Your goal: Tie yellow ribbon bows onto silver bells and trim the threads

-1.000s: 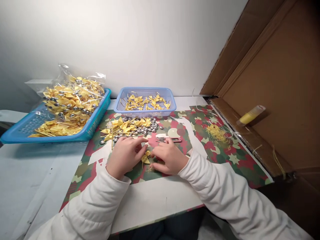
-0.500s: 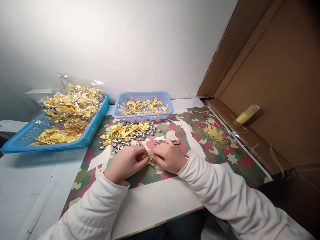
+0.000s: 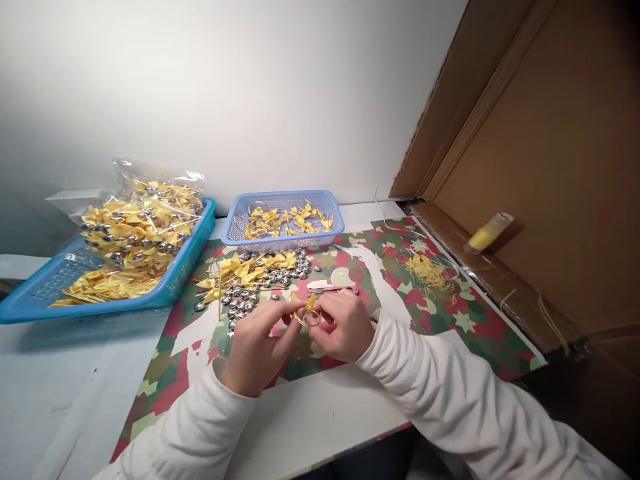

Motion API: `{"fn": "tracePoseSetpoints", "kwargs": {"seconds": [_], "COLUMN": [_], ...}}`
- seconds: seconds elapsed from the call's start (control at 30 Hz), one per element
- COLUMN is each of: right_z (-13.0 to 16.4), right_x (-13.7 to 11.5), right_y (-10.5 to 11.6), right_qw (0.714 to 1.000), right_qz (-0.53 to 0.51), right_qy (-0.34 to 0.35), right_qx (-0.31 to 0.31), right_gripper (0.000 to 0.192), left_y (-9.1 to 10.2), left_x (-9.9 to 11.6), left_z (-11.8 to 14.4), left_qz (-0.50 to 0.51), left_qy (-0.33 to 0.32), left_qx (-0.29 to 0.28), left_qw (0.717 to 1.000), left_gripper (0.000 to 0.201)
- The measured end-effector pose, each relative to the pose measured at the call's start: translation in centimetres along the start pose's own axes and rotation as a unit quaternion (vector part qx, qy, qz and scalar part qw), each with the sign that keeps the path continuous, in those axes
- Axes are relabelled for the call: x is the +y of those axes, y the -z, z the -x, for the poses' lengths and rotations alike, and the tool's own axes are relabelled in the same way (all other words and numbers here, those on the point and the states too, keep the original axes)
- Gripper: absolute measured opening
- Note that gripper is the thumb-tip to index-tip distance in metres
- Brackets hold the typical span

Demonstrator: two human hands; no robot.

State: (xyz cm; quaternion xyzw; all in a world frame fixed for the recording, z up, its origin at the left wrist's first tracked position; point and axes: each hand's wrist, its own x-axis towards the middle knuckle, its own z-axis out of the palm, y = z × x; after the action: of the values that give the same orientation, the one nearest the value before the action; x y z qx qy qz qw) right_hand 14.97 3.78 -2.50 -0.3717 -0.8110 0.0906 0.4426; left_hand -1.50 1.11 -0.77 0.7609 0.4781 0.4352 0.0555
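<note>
Between my fingertips is a yellow ribbon bow with a looped gold cord hanging below it. My left hand pinches it from the left, thumb and forefinger together. From the other side my right hand grips it with bent fingers. Just beyond the right hand lies a pair of pink-handled thread snips, partly covered by that hand. Silver bells are scattered past my left hand, beside a heap of yellow bows with gold cords.
A light blue basket at the back holds corded bows. On the left, a blue basket carries a clear bag of bows and bells. Yellow thread scraps lie right, near a thread spool on the cardboard.
My hands have lifted a little off the mat and turned, so the bow and its cord loop now show between the fingers. The view has shifted slightly.
</note>
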Motion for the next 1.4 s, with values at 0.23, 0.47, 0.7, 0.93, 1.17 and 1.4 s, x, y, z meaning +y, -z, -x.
{"fn": "tracePoseSetpoints", "kwargs": {"seconds": [0.23,0.47,0.7,0.93,1.17,1.4], "right_z": [-0.1,-1.1,-1.7,-1.5,-0.5,-0.1], "right_x": [-0.3,1.7,1.8,0.6,-0.4,-1.0], "right_y": [0.4,1.9,2.7,2.6,1.8,1.4], "right_qw": [0.999,0.969,0.962,1.0,0.998,0.999], "right_qz": [0.037,0.095,0.102,0.019,-0.046,-0.021], "right_qy": [0.015,0.185,0.212,0.005,-0.017,-0.021], "right_qx": [-0.009,-0.132,-0.135,-0.022,-0.037,-0.02], "right_gripper": [0.024,0.029,0.032,0.022,0.015,0.016], "left_y": [0.0,1.2,0.6,0.0,-0.3,-0.2], "left_x": [0.4,-0.1,0.0,0.4,0.2,0.6], "left_z": [0.1,-0.8,-1.3,-0.8,0.6,0.6], "left_qz": [0.016,0.236,0.376,0.312,0.11,0.062], "left_qy": [-0.024,0.209,0.288,0.281,0.112,-0.018], "left_qx": [0.0,-0.117,-0.223,-0.081,0.012,0.041], "left_qw": [1.0,0.942,0.852,0.904,0.988,0.997], "left_gripper": [0.016,0.029,0.028,0.021,0.004,0.011]}}
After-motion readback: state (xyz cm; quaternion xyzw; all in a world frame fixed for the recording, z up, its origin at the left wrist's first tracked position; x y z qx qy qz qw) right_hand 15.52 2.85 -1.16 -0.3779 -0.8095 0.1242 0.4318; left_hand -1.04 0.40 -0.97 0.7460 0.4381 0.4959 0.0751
